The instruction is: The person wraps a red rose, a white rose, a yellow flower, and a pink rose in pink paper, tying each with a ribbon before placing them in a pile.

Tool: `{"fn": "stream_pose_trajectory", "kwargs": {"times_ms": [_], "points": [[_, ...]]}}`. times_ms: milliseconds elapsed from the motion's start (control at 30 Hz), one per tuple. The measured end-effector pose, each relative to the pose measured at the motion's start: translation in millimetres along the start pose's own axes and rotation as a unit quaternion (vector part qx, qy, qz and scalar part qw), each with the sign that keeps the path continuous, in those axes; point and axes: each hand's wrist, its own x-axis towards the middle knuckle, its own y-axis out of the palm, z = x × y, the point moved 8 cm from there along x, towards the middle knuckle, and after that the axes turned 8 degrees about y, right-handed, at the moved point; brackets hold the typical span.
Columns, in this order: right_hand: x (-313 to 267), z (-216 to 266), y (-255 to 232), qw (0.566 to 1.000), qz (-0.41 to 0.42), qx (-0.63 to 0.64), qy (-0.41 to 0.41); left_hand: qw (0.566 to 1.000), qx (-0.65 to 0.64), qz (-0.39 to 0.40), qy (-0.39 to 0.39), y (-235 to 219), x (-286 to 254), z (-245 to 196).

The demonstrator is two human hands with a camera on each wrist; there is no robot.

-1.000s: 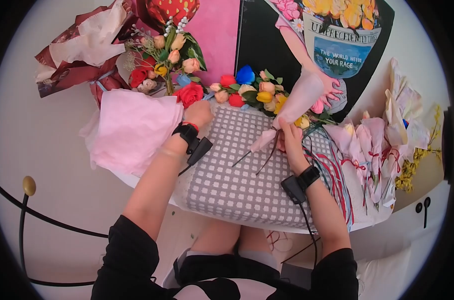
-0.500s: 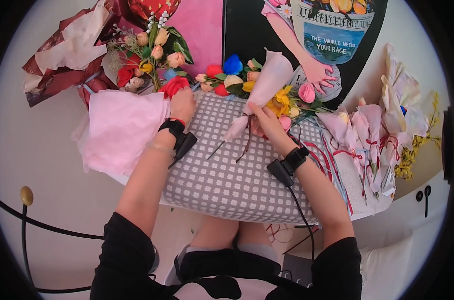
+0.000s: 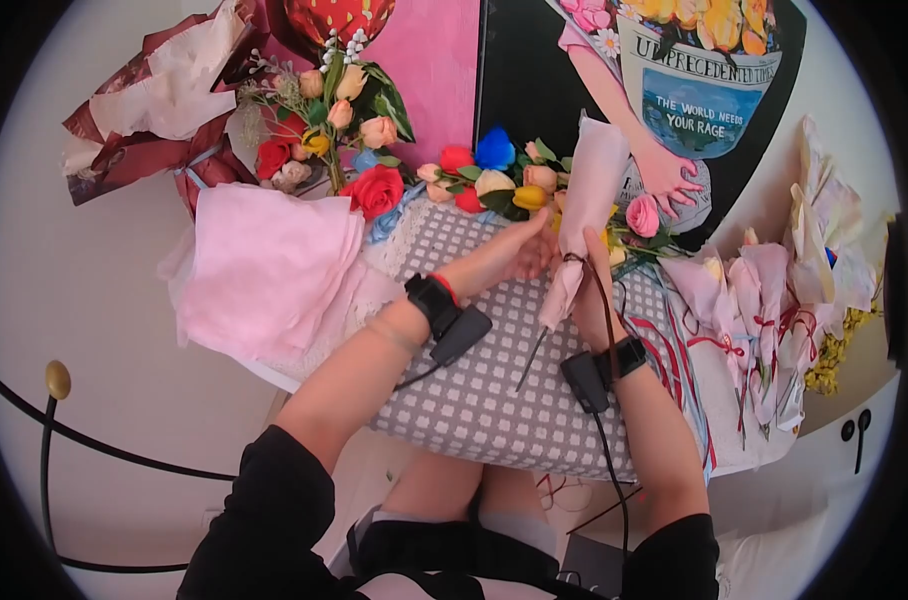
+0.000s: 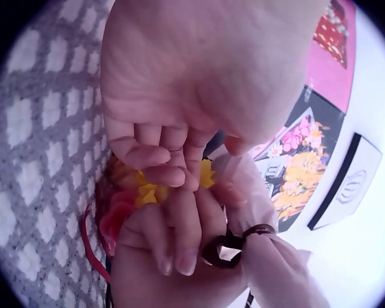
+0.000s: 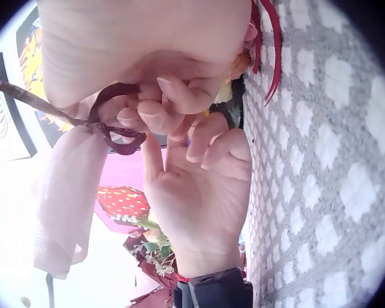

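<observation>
My right hand [image 3: 596, 285] grips a pale pink paper-wrapped bundle [image 3: 594, 175], cone-shaped and nearly upright, a dark stem poking out below. Brown ribbon [image 3: 608, 300] circles its narrow part and trails down over the right wrist. Beside it, my left hand [image 3: 522, 252] is palm up with fingers loosely bent, holding nothing visible. In the left wrist view the left hand's fingers [image 4: 173, 160] hang close to the right hand [image 4: 179, 256]; whether they touch is unclear. The right wrist view shows a ribbon loop [image 5: 125, 144] by the right fingertips.
Pink paper sheets [image 3: 269, 265] are stacked at left, near a red rose [image 3: 376, 191]. Loose flowers [image 3: 494, 180] line the back of the checkered cushion [image 3: 474, 370]. Ribbons [image 3: 669, 370] and small wrapped flowers [image 3: 754, 290] lie at right; a large burgundy bouquet [image 3: 164, 110] stands back left.
My left hand has left the red rose and moved right, beside my right hand. The wrapped bundle has swung more upright, still in the right hand. The head view has shifted.
</observation>
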Motion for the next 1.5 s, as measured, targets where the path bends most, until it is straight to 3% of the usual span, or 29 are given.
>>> {"fn": "stream_pose_trajectory", "kwargs": {"times_ms": [133,167,267,300,400,467,533,667,733,800,833,933,967,1100,1233,1300,1500], "points": [[0.1,-5.5,-6.8,0.999,-0.051,-0.01,0.004,0.998,-0.069,-0.003,-0.007,15.7,-10.2,4.8],[4.2,-4.3,-14.4,0.997,-0.051,-0.049,-0.029,0.996,-0.084,-0.015,0.006,23.9,-12.0,-3.4],[-2.4,5.8,-4.9,0.991,-0.074,-0.097,-0.058,0.996,-0.087,0.031,0.009,40.0,-17.8,-3.9],[-0.4,5.0,-11.3,0.98,-0.089,-0.174,-0.042,0.996,-0.069,0.036,-0.033,30.3,-16.0,9.6],[-5.0,8.5,0.2,0.97,-0.073,-0.23,-0.034,0.997,-0.07,0.025,-0.021,24.6,-13.6,22.1],[0.0,3.2,-7.1,0.971,-0.076,-0.217,-0.061,0.996,-0.044,0.032,-0.063,25.0,-18.2,23.8],[0.2,6.1,-7.9,0.969,-0.09,-0.209,-0.097,0.984,0.155,-0.059,0.069,19.6,-19.0,-6.4],[6.2,4.6,-17.0,0.963,-0.075,-0.22,-0.133,0.982,0.184,-0.036,0.011,18.5,-22.8,-14.6],[0.7,10.2,-15.3,0.938,-0.094,-0.296,-0.155,0.994,0.108,-0.006,0.026,25.2,-21.7,-14.7],[-9.1,20.2,5.4,0.957,-0.058,-0.209,-0.19,1.0,0.005,-0.001,0.008,28.5,-24.9,-14.1],[-7.5,16.4,-1.5,0.956,-0.062,-0.257,-0.128,1.0,-0.004,-0.008,0.025,30.3,-26.0,-19.4],[-8.3,19.1,0.4,0.966,-0.042,-0.231,-0.105,0.995,-0.095,-0.019,0.003,18.5,-24.7,-11.8],[-7.7,18.8,1.2,0.962,-0.054,-0.229,-0.139,0.99,-0.109,-0.093,0.007,11.8,-25.1,-8.8],[-6.8,9.4,-0.3,0.975,-0.032,-0.206,-0.078,0.991,-0.092,-0.095,-0.023,9.3,-25.9,-5.9],[-4.6,6.2,-0.4,0.979,-0.011,-0.175,-0.1,0.994,-0.029,-0.108,0.014,12.3,-24.8,-11.5],[-7.4,9.6,6.0,0.969,0.005,-0.222,-0.104,0.993,0.003,-0.113,0.045,16.6,-23.9,-18.9],[-3.1,5.7,-6.3,0.981,-0.017,-0.164,-0.097,0.995,-0.036,-0.068,0.062,20.2,-23.7,-20.8]]}}
